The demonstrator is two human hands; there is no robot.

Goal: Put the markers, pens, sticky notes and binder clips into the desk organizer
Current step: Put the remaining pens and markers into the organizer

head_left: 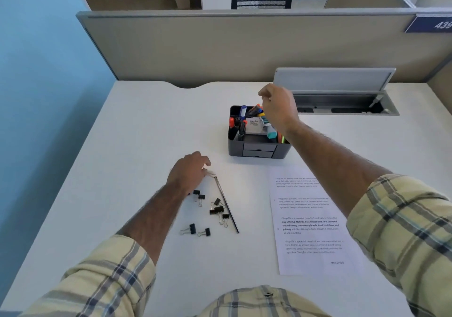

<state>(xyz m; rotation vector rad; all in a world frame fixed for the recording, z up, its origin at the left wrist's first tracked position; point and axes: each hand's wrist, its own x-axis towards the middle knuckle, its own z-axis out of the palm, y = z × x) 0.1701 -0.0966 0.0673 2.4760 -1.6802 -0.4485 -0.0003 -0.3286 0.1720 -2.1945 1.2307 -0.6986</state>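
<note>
The dark grey desk organizer [256, 150] stands mid-desk, holding several markers [234, 123], highlighters [272, 134] and a white pad box [254, 125]. My right hand [280, 107] hovers over its back right compartment with fingers curled down toward the marker caps; whether it holds one is hidden. My left hand [189, 174] rests on the desk in front of the organizer, and its fingertips pinch the wire handle of a binder clip [211, 175]. Several black binder clips [218, 210] lie scattered near my left wrist. A thin dark pen [227, 205] lies diagonally beside them.
A printed sheet of paper [309, 221] lies at the right of the pen. An open cable hatch [342, 103] with a raised lid sits behind the organizer. A beige partition [220, 47] closes the desk's far edge. A small red item [188, 194] peeks from under my left wrist.
</note>
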